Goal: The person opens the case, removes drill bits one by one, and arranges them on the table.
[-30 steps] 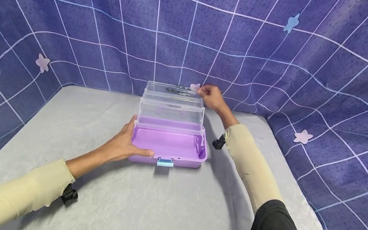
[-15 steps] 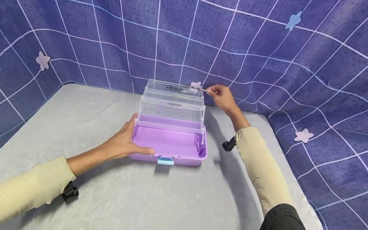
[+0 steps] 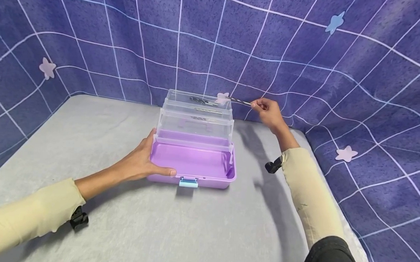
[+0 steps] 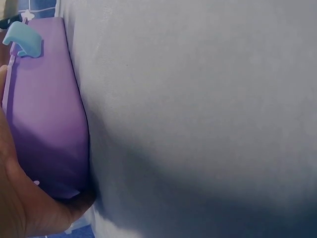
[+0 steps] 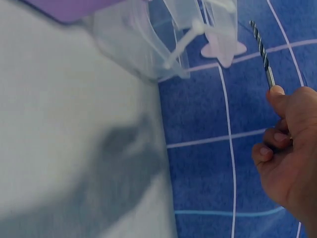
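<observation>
Hands [image 3: 271, 113] — drill bit [image 3: 240, 101] in right

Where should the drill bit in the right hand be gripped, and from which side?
The drill bit is likely best pinched by its smooth shank, from the right: its spiral flutes extend left, away from the right hand.

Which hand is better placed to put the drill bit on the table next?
Probably the right hand: it pinches the drill bit, and there is table on its side of the box. The left hand is busy gripping the box's left end.
</observation>
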